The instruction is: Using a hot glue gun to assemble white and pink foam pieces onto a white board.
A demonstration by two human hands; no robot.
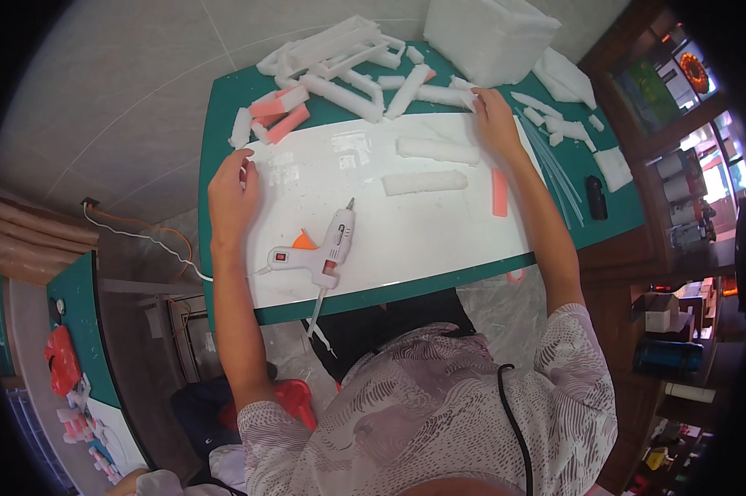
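Observation:
My left hand (234,192) rests at the left edge of a white board (323,174), its fingers loosely curled and apart with nothing seen in them. At the far right of the board, my right hand (495,116) has its fingers closed at the end of a fluffy white foam strip (443,96). Two more white pieces, an upper strip (437,150) and a lower strip (424,183), lie on the board between my hands. Beside my right forearm is a flat pink block (499,193). A white glue gun (327,252) with an orange trigger lies nearer me, nozzle pointing away.
White and pink pieces (284,112) pile along the far side of the green table (224,107). A large white foam block (490,37) stands behind them. Clear glue sticks (559,178) and a black object (595,197) lie at right. A white cord (154,241) runs off left.

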